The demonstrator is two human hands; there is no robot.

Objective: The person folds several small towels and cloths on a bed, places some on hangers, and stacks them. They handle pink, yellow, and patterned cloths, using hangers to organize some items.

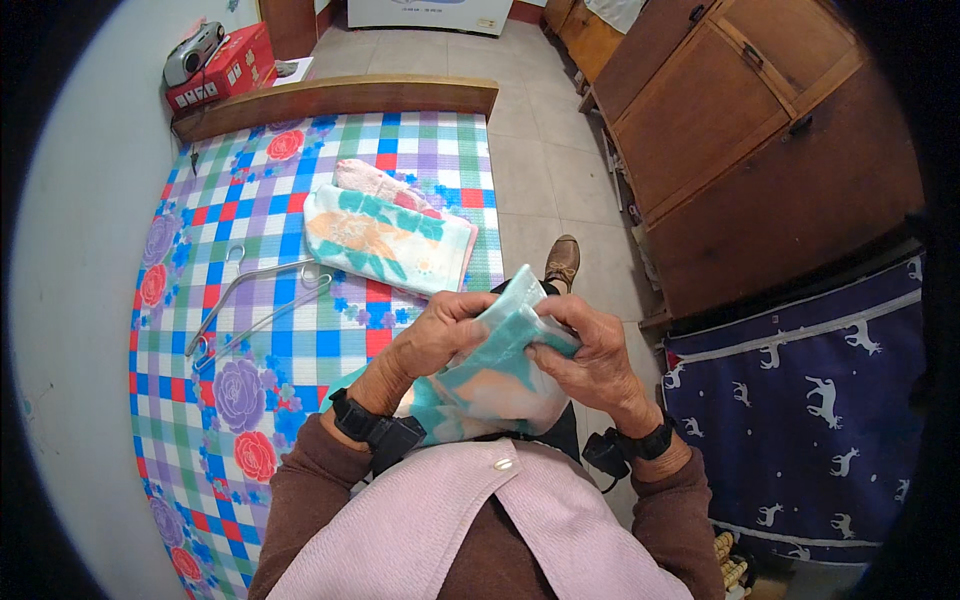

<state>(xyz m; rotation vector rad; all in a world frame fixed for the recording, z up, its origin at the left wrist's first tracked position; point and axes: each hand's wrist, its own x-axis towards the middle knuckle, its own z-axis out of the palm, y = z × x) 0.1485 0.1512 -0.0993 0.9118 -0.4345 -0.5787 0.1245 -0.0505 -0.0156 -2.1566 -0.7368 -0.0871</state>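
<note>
A teal, white and peach patterned towel (500,388) hangs between my hands in front of my body, its lower part resting across my lap. My left hand (443,335) grips one edge of it, with the thumb lying over the cloth. My right hand (588,352) pinches the opposite edge between thumb and fingers. Beyond my left hand on the bed lies a folded towel (385,238) with a similar flower pattern, on top of a pink one (375,182). Two wire hangers (245,290) lie to its left.
The bed has a checked, flowered cover (300,410) and a wooden end board (350,105). Past it sit a red box (235,70) and a silver radio-like device (194,52). Wooden cabinets (720,130) and a navy deer-print cloth (790,410) stand on the right.
</note>
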